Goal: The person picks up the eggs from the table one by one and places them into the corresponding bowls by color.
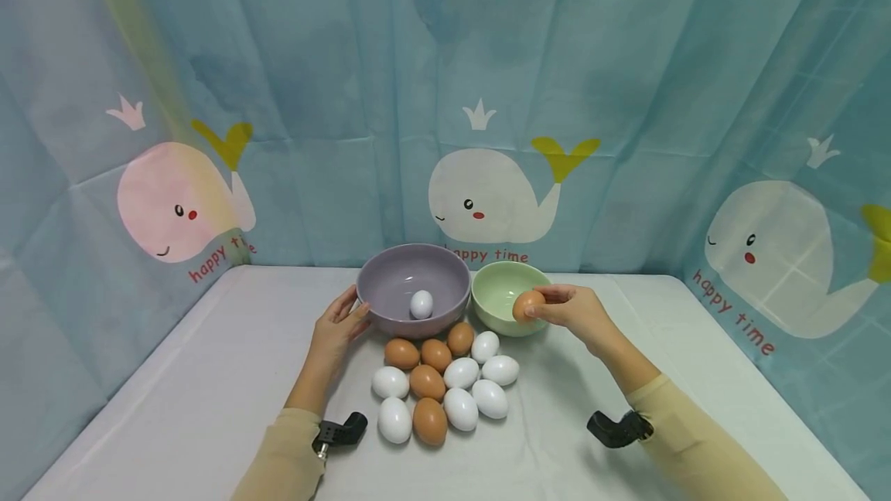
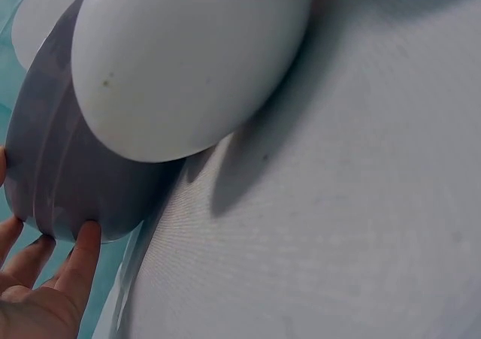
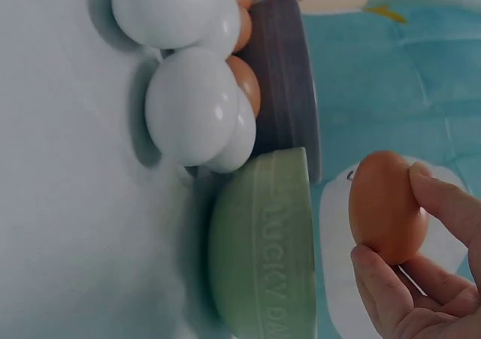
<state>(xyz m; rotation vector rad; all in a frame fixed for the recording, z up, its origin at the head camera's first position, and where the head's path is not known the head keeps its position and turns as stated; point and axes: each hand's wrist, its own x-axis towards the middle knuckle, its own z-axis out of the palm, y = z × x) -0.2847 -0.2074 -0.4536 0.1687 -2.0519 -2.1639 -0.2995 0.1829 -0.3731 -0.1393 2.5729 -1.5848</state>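
My right hand (image 1: 581, 315) pinches a brown egg (image 1: 527, 305) between thumb and fingers, over the near right rim of the light green bowl (image 1: 497, 315). In the right wrist view that brown egg (image 3: 387, 207) is apart from the bowl's rim. At the purple bowl's (image 1: 379, 273) left side, my left hand (image 1: 334, 327) rests its spread fingers against the outer wall. The left wrist view shows fingertips (image 2: 90, 230) touching that wall. One white egg (image 1: 421, 305) lies inside the purple bowl.
In front of the bowls, several brown eggs (image 1: 428, 383) and several white eggs (image 1: 461, 409) lie close together on the white table (image 1: 557, 439). The two bowls stand side by side near the blue whale-print curtain (image 1: 640, 60) behind the table.
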